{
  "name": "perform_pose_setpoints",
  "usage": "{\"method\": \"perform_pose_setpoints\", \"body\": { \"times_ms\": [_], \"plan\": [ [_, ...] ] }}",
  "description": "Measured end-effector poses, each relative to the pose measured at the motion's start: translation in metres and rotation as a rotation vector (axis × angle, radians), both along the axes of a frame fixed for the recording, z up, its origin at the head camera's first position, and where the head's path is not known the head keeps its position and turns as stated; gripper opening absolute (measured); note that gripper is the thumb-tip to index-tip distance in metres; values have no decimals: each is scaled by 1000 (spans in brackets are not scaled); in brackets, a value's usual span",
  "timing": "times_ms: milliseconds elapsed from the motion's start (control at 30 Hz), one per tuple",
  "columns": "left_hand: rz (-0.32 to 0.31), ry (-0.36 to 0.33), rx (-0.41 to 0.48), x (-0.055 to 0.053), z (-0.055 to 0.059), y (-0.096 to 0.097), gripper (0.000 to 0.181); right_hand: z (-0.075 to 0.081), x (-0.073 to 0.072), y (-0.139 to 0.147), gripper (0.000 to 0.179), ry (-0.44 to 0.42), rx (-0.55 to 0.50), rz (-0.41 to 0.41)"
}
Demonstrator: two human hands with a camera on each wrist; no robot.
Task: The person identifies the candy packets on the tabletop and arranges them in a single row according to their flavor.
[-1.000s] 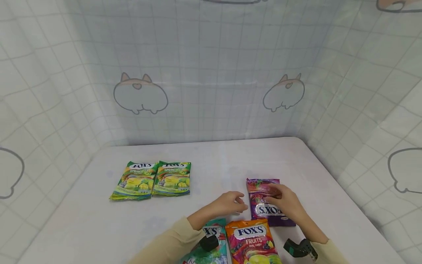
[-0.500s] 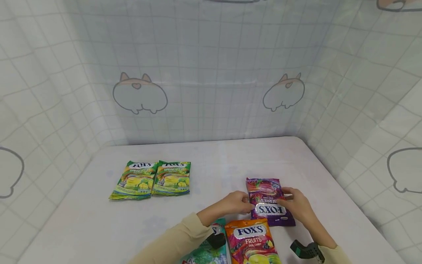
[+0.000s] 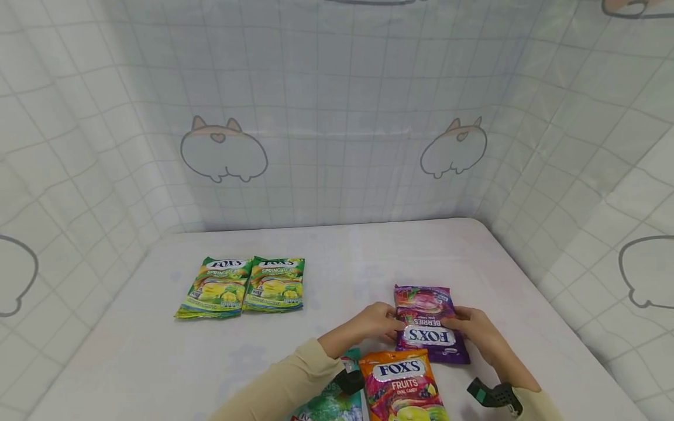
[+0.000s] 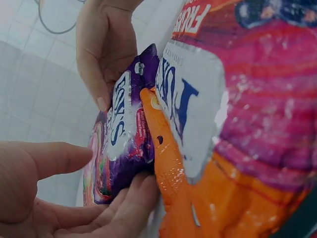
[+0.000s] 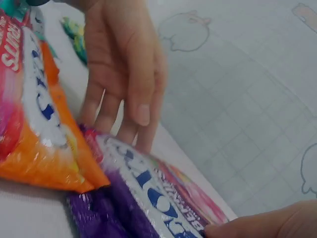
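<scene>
A purple FOX'S Berries candy bag (image 3: 425, 316) lies on the table, its lettering upside down in the head view. My left hand (image 3: 375, 323) is at its left edge. In the right wrist view the left fingers (image 5: 111, 111) are fairly straight and reach the bag's edge, partly hidden behind it, while the left thumb stands a little apart above. At the opposite edge, my right hand (image 3: 480, 332) holds the bag with the thumb (image 5: 262, 224) on its front; the other right fingers are mostly hidden. An orange FOX'S Fruits bag (image 3: 404, 383) lies nearest, just below the purple one.
A teal candy bag (image 3: 337, 403) lies beside the orange one, partly under my left sleeve (image 3: 286, 380). Two stacks of green Spring Tea bags, the left stack (image 3: 217, 287) and the right stack (image 3: 276, 286), sit side by side at the far left. Patterned curtain (image 3: 337, 117) surrounds the white table (image 3: 337, 251).
Both hands have come to the purple bag's sides; my right hand has moved off its front to the right edge. The bag has turned slightly and straightened a little.
</scene>
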State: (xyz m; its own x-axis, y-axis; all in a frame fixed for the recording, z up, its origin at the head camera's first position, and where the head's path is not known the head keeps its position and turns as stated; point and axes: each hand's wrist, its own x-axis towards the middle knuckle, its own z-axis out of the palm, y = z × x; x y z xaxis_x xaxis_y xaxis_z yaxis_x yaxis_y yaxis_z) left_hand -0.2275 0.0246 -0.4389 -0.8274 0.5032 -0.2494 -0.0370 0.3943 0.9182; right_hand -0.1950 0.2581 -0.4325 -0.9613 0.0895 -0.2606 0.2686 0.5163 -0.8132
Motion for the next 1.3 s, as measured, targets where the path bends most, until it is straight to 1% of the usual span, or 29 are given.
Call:
{"method": "perform_pose_setpoints", "body": {
  "times_ms": [67, 167, 267, 333, 500, 600, 733, 867, 967, 1100, 1300],
  "plan": [
    [7, -27, 30, 0, -1, 0, 33, -1, 0, 0, 69, -23, -40, -4],
    [28, -62, 76, 1, -2, 1, 30, -2, 2, 0, 70, -30, -97, 2],
    [48, -73, 93, 2, -2, 0, 31, -2, 4, 1, 69, -23, -181, 17],
    [54, -76, 102, 2, -2, 0, 31, -1, 5, 1, 69, -17, -219, 28],
    [69, -78, 116, 1, -3, -3, 32, 1, 6, -4, 70, 4, -280, 36],
    [87, -31, 91, 0, -4, -6, 34, 2, 6, -9, 69, 19, -307, 39],
    [115, 33, 86, -4, -4, -12, 38, 4, 3, -14, 69, 33, -334, 37],
    [137, 66, 130, -9, 0, -22, 46, 8, -2, -19, 70, 35, -367, 45],
    [146, 96, 154, -11, 5, -31, 50, 12, -6, -24, 69, 46, -389, 76],
    [169, 129, 170, -9, 13, -46, 51, 20, -12, -34, 68, 63, -415, 102],
    [201, 132, 228, -4, 24, -72, 53, 30, -22, -56, 63, 87, -455, 148]
  ]
}}
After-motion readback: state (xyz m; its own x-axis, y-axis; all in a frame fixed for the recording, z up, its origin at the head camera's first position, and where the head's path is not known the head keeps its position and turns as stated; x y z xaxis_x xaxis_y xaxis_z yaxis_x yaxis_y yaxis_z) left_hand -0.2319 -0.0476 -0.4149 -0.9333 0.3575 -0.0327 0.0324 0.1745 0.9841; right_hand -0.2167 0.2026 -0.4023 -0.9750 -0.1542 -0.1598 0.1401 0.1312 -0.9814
